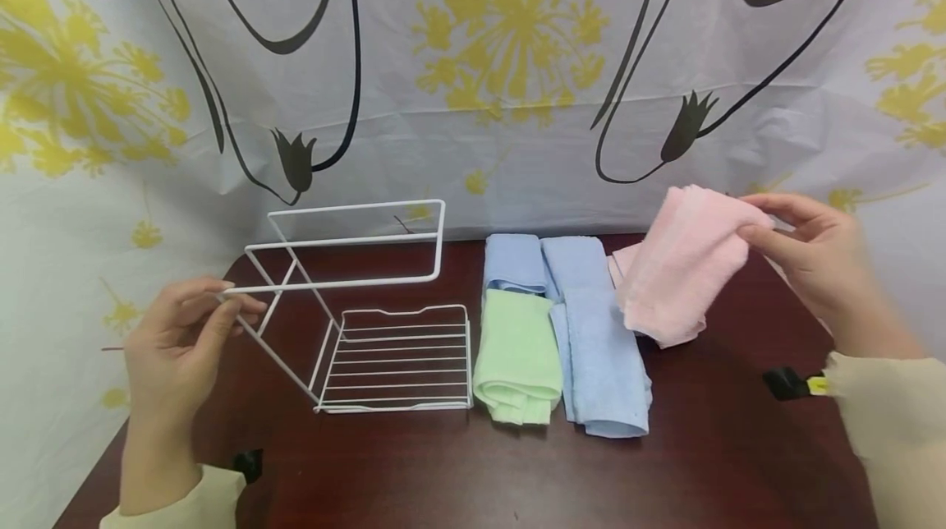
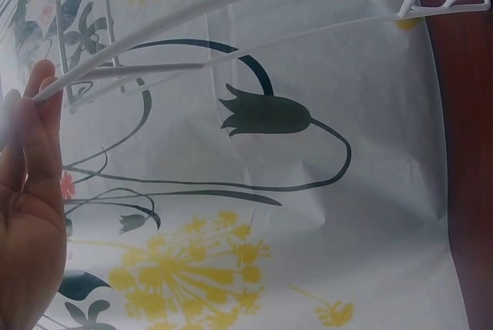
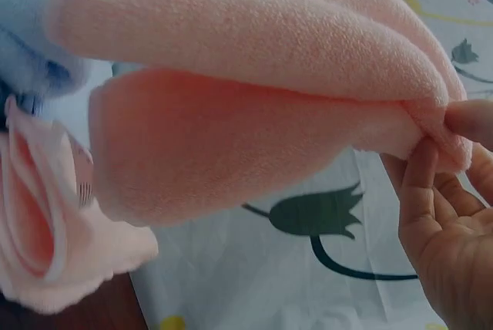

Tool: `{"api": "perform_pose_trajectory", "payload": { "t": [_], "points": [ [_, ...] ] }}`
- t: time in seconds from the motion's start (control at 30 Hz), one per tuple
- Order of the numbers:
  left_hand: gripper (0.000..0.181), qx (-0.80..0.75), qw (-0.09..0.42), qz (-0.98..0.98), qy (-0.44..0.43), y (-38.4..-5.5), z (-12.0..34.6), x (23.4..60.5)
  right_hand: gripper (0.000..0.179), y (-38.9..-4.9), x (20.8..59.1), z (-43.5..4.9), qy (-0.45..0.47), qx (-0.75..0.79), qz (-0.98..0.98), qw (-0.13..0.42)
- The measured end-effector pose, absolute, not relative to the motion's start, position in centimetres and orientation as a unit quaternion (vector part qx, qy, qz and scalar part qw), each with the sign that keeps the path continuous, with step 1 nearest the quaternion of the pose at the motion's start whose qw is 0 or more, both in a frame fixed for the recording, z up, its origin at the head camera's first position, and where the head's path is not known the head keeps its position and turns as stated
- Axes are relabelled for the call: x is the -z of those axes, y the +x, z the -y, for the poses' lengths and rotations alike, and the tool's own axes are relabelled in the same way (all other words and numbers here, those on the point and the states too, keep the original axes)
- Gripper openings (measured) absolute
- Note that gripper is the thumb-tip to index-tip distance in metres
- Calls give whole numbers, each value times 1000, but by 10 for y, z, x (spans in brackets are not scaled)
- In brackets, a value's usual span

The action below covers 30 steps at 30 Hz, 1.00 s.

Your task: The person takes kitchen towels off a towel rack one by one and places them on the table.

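My left hand (image 1: 177, 340) grips the upper left corner of a white wire rack (image 1: 399, 361), thumb and fingers round the wire. The rack stands on the dark table at the left. At the right, my right hand (image 1: 820, 258) pinches one end of a folded pink towel (image 1: 691, 258) held above the table, its other end hanging to the left. In the right wrist view a second pink towel (image 3: 54, 222) lies below it. Folded blue towels (image 1: 609, 365) and a folded green towel (image 1: 517, 356) lie between rack and pink towels.
A white cloth (image 1: 473, 167) with yellow and dark flower prints hangs behind the dark red-brown table (image 1: 458, 480) and along its left side. Small black objects show beside each sleeve, one (image 1: 249, 465) at the left and another (image 1: 787, 384) at the right.
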<state>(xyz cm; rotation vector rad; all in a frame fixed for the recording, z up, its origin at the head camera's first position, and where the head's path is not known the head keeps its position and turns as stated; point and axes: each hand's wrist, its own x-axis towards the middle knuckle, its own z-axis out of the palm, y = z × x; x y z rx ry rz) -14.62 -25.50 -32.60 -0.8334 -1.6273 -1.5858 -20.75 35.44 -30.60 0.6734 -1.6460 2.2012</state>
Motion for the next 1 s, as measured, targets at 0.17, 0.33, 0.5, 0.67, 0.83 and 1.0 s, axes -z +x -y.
{"api": "perform_pose_trajectory", "payload": {
  "t": [0.17,0.33,0.5,0.67,0.83,1.0],
  "points": [
    [24,613,356,630,-319,-146,255,327,42,-197,309,-371,221,-722,639,149],
    [23,612,356,630,-318,-147,254,327,43,-189,311,-384,221,-691,677,125],
    [22,603,366,633,-319,-147,254,326,40,-184,312,-393,187,-637,740,107],
    [21,597,370,635,-320,-148,253,326,39,-177,315,-399,151,-543,821,89],
    [20,598,373,633,-321,-148,253,326,41,-171,321,-400,168,-506,843,64],
    [20,602,372,628,-323,-148,252,326,39,-167,323,-397,189,-468,862,44]
  ]
}}
